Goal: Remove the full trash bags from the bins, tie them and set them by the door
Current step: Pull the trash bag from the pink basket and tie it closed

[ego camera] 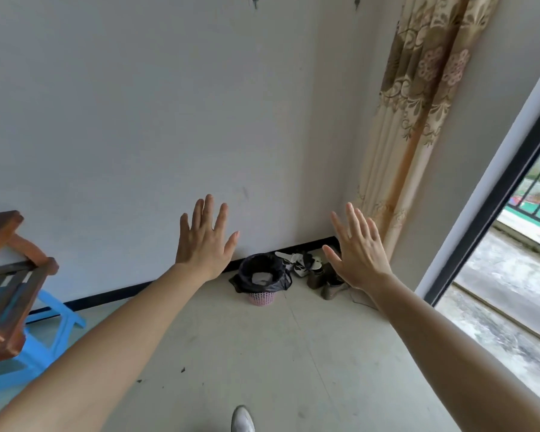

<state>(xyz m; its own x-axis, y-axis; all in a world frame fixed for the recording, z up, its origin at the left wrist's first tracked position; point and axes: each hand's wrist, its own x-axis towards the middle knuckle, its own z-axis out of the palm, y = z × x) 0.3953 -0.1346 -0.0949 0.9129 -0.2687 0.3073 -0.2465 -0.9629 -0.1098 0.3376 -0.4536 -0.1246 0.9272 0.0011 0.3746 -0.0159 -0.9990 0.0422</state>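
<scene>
A small pink lattice bin (pixel 261 298) stands on the floor against the white wall. A black trash bag (pixel 262 271) lines it, its rim folded over the outside, with pale rubbish showing inside. My left hand (pixel 204 241) is held up in front of me, fingers spread, holding nothing, up and left of the bin. Held the same way, my right hand (pixel 357 249) is spread and empty, to the right of the bin. Both hands are well short of the bag.
Shoes and boots (pixel 317 272) lie in the corner right of the bin. A patterned curtain (pixel 415 120) hangs beside an open sliding door (pixel 493 210) on the right. A blue plastic stool (pixel 41 347) and wooden furniture (pixel 3 285) stand at the left. My white shoe (pixel 243 419) shows below.
</scene>
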